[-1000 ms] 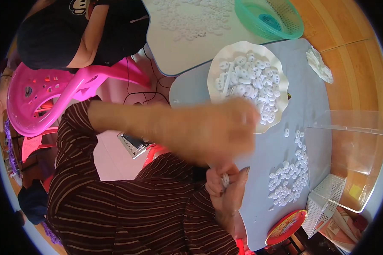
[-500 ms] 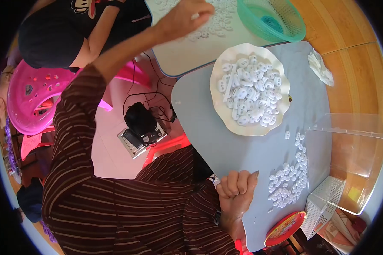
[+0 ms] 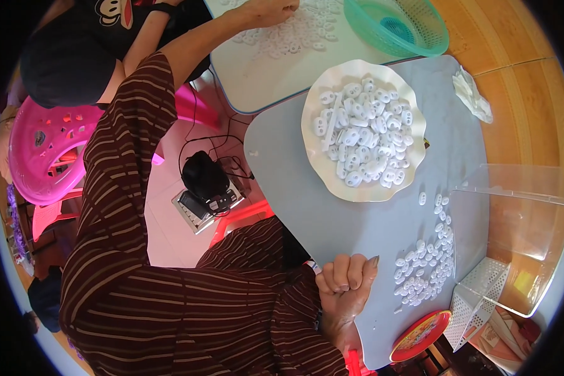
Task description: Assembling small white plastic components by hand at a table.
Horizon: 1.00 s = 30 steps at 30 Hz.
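My left arm reaches to the far white table (image 3: 244, 81), where my left hand (image 3: 271, 11) is at the top edge of the picture over a spread of small white oval plastic pieces (image 3: 292, 39). Its fingers look curled together; what they hold, if anything, cannot be made out. My right hand (image 3: 346, 285) is held in a loose fist at the near edge of the grey table (image 3: 288, 163), and the inside of it is hidden. A cream scalloped bowl (image 3: 323, 169) on the grey table holds many white two-holed pieces (image 3: 363, 138) and a thin white strip (image 3: 334, 122).
More white pieces (image 3: 423, 269) lie scattered at the right, beside a clear plastic box (image 3: 514, 219) and a white perforated basket (image 3: 476, 301). A red round tray (image 3: 442, 323), a green basket (image 3: 429, 37), a crumpled white bag (image 3: 472, 94) and a pink chair (image 3: 34, 156) stand around. Another person (image 3: 69, 69) sits at the far left.
My left hand has moved farther away and lower over the pieces on the white table. The right fist stays in nearly the same place, and the view has shifted slightly.
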Each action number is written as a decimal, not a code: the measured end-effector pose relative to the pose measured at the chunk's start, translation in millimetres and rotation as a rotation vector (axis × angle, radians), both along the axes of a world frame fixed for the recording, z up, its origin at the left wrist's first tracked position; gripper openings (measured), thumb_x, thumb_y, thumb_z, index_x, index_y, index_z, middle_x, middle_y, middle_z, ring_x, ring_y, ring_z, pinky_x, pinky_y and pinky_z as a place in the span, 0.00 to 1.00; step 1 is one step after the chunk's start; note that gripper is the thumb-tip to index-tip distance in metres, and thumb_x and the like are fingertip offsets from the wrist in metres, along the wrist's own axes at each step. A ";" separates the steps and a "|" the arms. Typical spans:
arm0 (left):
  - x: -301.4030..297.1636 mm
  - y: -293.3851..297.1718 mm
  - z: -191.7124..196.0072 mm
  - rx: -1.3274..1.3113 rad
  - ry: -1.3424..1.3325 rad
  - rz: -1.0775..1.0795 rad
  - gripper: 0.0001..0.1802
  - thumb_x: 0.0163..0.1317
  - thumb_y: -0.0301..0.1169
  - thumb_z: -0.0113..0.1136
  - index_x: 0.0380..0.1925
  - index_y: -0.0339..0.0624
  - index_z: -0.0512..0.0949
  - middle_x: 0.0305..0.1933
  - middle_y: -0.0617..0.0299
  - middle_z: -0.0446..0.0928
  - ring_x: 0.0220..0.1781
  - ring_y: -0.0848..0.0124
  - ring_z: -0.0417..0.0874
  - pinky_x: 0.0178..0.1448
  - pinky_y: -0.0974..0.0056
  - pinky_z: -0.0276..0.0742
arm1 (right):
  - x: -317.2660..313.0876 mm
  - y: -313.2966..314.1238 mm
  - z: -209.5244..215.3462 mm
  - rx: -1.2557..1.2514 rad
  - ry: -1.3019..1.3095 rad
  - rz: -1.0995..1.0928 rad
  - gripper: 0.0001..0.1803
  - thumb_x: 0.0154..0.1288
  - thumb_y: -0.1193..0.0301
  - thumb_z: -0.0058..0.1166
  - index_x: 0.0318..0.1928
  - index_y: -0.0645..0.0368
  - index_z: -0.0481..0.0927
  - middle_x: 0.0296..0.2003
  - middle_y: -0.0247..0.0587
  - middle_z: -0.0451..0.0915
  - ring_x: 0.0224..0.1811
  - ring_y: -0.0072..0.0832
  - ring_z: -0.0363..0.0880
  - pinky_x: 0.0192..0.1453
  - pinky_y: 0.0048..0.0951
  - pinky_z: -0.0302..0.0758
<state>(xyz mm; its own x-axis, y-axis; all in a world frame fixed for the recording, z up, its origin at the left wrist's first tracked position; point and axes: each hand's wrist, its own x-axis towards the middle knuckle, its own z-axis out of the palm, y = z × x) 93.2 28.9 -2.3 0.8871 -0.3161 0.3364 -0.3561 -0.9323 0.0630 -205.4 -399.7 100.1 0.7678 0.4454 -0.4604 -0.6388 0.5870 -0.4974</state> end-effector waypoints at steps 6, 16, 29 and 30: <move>1.4 -7.6 3.8 -0.075 0.049 0.067 0.06 0.50 0.30 0.53 0.27 0.41 0.76 0.30 0.47 0.76 0.34 0.46 0.76 0.44 0.49 0.72 | 0.0 -1.0 -0.9 0.002 0.003 -0.013 0.29 0.75 0.50 0.27 0.16 0.48 0.56 0.14 0.26 0.53 0.14 0.17 0.45 0.17 0.19 0.46; -0.1 4.6 -12.2 0.018 -0.114 0.019 0.07 0.55 0.30 0.51 0.26 0.38 0.74 0.27 0.48 0.74 0.32 0.50 0.75 0.39 0.50 0.71 | -2.9 -0.3 -3.4 0.039 -0.016 -0.026 0.29 0.75 0.51 0.27 0.16 0.49 0.56 0.15 0.26 0.54 0.14 0.17 0.46 0.16 0.18 0.46; -220.8 -230.0 134.5 -0.627 0.154 -0.947 0.11 0.47 0.32 0.57 0.29 0.37 0.74 0.32 0.58 0.68 0.43 0.61 0.68 0.48 0.62 0.65 | 5.7 30.4 24.4 -0.212 0.106 -0.001 0.30 0.70 0.42 0.31 0.33 0.55 0.72 0.19 0.36 0.67 0.15 0.20 0.58 0.17 0.22 0.52; -229.6 -237.4 138.1 -0.629 0.142 -0.961 0.11 0.47 0.32 0.57 0.29 0.37 0.74 0.32 0.58 0.68 0.43 0.61 0.68 0.48 0.62 0.65 | 11.9 47.3 42.1 -0.312 0.306 -0.241 0.30 0.70 0.41 0.30 0.36 0.55 0.73 0.20 0.36 0.68 0.16 0.20 0.60 0.17 0.22 0.53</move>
